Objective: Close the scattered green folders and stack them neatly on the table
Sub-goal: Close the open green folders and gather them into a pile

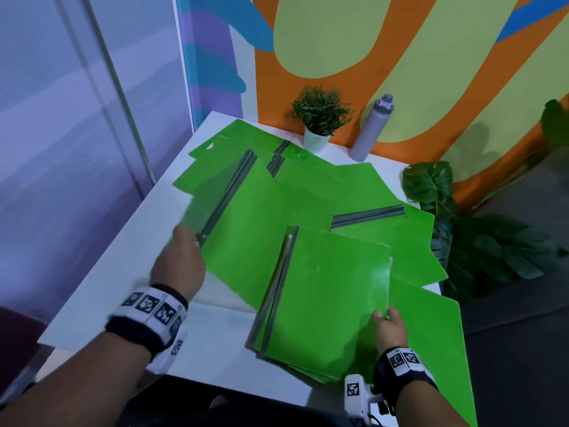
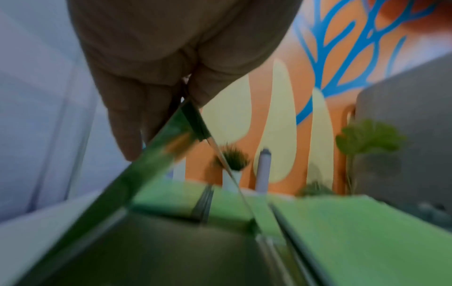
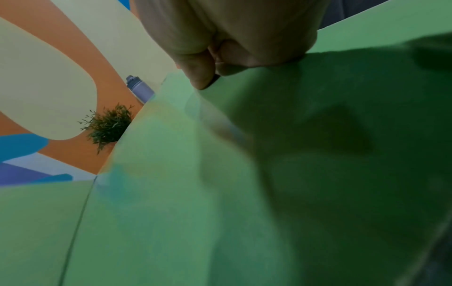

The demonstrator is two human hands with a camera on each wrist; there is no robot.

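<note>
The left hand (image 1: 178, 266) pinches the near end of an open folder (image 1: 246, 217) at its grey spine (image 1: 228, 192). In the left wrist view the fingers (image 2: 127, 123) sit on one side of the folder's edge and the thumb on the other. One flap is blurry and looks lifted, so this folder is likely being closed.

The right hand (image 1: 389, 329) holds the near right corner of a small stack (image 1: 323, 300) of closed folders. The thumb presses on top. The other fingers are hidden under the stack, so I cannot tell how they lie.

The stack sits at the near edge of the white desk (image 1: 123, 266), at about 5 o'clock. More open folders (image 1: 385, 238) lie spread from 12 to 3 o'clock, overlapping each other. A small plant (image 1: 318, 118) and a bottle (image 1: 374, 127) stand at the far edge.

The job looks early, since most folders are open. Next, I think the left hand must fold the flap flat, then slide that folder onto the stack with edges lined up. The folders look thin and slippery.
</note>
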